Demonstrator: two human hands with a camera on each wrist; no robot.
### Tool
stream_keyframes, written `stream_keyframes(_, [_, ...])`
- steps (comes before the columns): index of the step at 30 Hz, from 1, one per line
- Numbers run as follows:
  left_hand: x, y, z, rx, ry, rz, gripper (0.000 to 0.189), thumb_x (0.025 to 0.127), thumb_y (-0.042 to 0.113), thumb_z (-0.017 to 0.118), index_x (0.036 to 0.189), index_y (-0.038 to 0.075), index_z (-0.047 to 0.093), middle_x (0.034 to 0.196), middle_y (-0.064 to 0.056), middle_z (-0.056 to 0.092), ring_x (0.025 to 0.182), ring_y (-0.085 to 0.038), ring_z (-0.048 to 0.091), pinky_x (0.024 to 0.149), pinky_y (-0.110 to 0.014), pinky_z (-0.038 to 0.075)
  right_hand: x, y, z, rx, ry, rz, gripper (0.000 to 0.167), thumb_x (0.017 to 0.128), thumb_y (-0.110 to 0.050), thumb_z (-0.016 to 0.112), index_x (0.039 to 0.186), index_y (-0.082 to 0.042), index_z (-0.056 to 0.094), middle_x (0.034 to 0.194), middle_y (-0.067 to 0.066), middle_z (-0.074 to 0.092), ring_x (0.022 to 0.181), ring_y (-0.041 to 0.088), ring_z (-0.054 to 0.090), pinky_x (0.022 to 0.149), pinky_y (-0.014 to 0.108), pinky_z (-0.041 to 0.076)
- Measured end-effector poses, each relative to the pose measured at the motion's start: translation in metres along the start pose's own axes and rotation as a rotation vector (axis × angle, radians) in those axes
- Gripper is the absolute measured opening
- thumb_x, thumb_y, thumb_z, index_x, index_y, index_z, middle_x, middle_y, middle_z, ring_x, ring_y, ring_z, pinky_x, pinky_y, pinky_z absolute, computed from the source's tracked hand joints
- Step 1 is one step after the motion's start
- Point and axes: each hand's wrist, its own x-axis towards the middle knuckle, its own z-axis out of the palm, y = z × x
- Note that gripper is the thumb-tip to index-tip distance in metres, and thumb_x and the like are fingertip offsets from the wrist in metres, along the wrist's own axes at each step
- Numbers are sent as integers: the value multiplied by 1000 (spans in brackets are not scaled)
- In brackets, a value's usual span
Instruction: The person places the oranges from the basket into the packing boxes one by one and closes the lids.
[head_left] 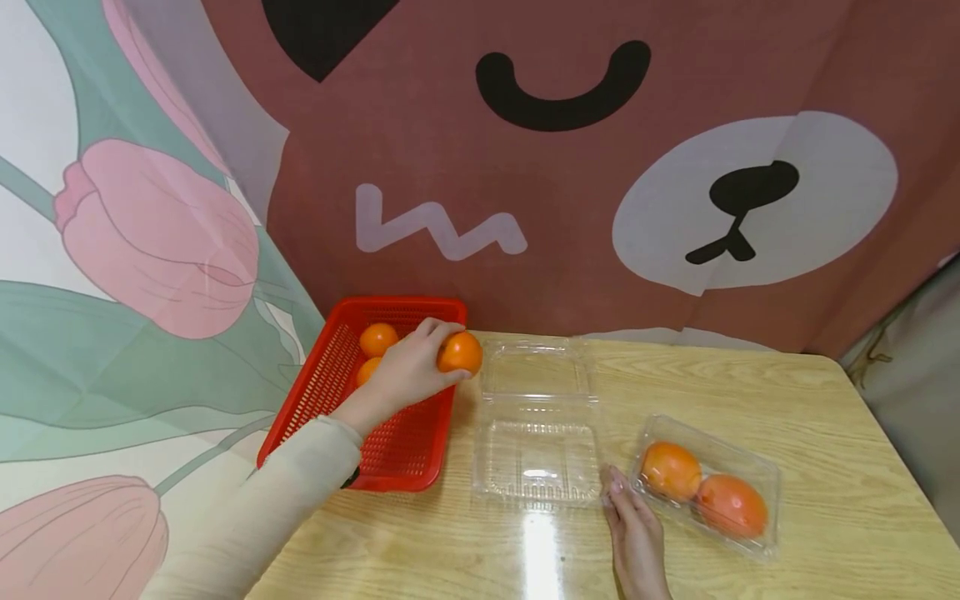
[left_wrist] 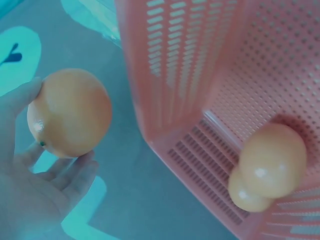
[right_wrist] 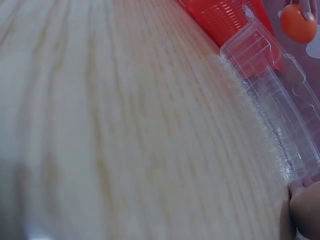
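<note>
A large cloth-like backdrop printed with a reddish-brown bear face (head_left: 570,183) rises behind the far edge of the pale wood-grain table (head_left: 817,425). On the table's left part, its back close to the far edge, sits a red perforated plastic basket (head_left: 411,482). Inside it, toward its far end, are two smooth round orange fruits (head_left: 378,340). Just right of the basket, a clear hinged plastic box (head_left: 540,458) lies open, its lid half toward the table's far edge. Between that box and the table's right edge, set at a slant, is a clear rectangular plastic box (head_left: 731,458) carrying two round orange-red fruits (head_left: 732,506).

The left hand (head_left: 411,367) pinches a glossy round orange fruit (head_left: 460,353) between thumb and fingers, in the air by the basket's right rim. The right hand (head_left: 636,537) is at the open box's near right corner; whether it pinches the plastic or only touches it, I cannot tell.

The held fruit looks firm, with modest weight; its shiny skin may slip and could bruise if squeezed or dropped. Its widest girth, thumb opposite fingers, seems the best hold. The open box is probably light and flexible, best steadied by a rim corner.
</note>
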Motion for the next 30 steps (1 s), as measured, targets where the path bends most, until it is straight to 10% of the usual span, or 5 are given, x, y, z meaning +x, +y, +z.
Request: stream_keyframes(30, [24, 100, 53, 98, -212, 306, 64, 82, 49, 77, 136, 23, 56, 124, 2, 55, 101, -16, 59, 86, -36, 47, 0, 1, -3, 49, -18, -31, 36, 103, -15, 54, 136, 0, 57, 122, -11, 66, 117, -1, 57, 95, 18, 46])
